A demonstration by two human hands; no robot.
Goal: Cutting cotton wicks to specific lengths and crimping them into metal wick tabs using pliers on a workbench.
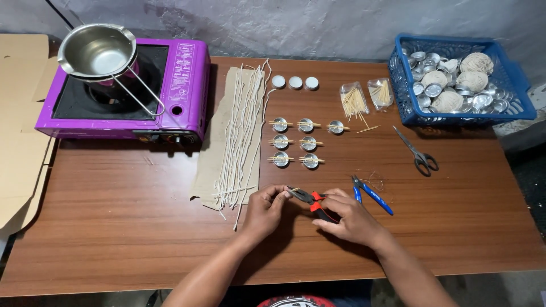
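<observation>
My right hand (348,219) grips red-handled pliers (310,200) near the front middle of the wooden table (114,227). The pliers' jaws point left toward my left hand (265,209), whose fingertips pinch something small at the jaw tips; what it is I cannot tell. Just left of my left hand lie several waxed white wicks (242,133) on a strip of brown paper (213,153). Behind my hands sit several small metal cups (296,142) with sticks laid across them.
Blue-handled cutters (371,193) lie right of my right hand, scissors (418,153) further right. A blue basket (515,79) of metal cups and twine balls stands back right. A purple stove (182,85) with a steel pot (96,51) is back left. Two stick packets (367,96) and three white discs (294,83) sit behind.
</observation>
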